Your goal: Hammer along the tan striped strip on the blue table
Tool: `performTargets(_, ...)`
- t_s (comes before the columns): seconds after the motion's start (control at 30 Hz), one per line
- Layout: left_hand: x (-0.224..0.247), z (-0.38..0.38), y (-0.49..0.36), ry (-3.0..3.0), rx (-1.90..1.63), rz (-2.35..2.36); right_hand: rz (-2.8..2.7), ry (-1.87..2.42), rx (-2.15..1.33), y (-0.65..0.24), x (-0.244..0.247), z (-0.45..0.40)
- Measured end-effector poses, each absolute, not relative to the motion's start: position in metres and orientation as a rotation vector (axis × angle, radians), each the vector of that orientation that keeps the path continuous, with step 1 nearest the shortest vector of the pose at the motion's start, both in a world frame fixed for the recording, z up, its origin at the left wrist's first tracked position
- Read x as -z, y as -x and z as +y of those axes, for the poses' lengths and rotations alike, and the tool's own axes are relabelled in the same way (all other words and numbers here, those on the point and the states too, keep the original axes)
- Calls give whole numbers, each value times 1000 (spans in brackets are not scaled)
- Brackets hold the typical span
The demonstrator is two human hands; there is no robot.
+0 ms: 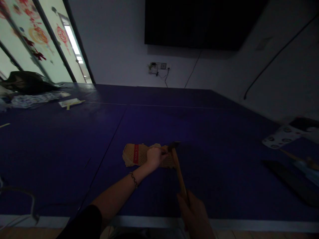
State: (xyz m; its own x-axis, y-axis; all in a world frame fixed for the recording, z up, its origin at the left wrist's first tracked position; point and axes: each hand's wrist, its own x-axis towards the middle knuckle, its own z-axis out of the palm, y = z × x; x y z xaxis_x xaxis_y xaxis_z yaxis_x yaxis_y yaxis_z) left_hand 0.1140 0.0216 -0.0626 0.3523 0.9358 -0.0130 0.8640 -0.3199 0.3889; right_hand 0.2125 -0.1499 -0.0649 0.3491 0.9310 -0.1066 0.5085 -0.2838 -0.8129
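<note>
A tan piece with many small holes and ragged edges, crossed by a red band with pale lettering, lies on the dark blue table. Over its right part rests my left hand, fingers closed in a pinch; what they hold is too dark to make out. My right hand is wrapped round the wooden handle of a hammer. The dark hammer head is at the right end of the tan piece, just right of my left fingertips. Whether the head touches anything there is unclear.
At the right lie a white patterned sheet and a long dark flat thing. A black bag and papers sit far left. A pale cable is near left. A screen hangs on the wall.
</note>
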Motion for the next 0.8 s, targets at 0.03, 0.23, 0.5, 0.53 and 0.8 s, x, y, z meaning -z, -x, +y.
performTargets(0.03, 63, 22, -114, -2287, -315, 1585, -1237, 1917, -756, -212, 65, -152)
performTargets(0.23, 62, 22, -115, -2312, -287, 1574, -1260, 1904, -845, -214, 64, -153)
performTargets(0.5, 62, 23, -113, -2277, -344, 1522, -1138, 1868, -857, -207, 65, -155)
performTargets(0.53, 62, 24, -113, -2264, -351, 1494, -1102, 1853, -876, -206, 65, -158)
performTargets(0.8, 48, 40, -94, -2123, -494, 1088, -752, 1607, -1063, -215, 79, -165)
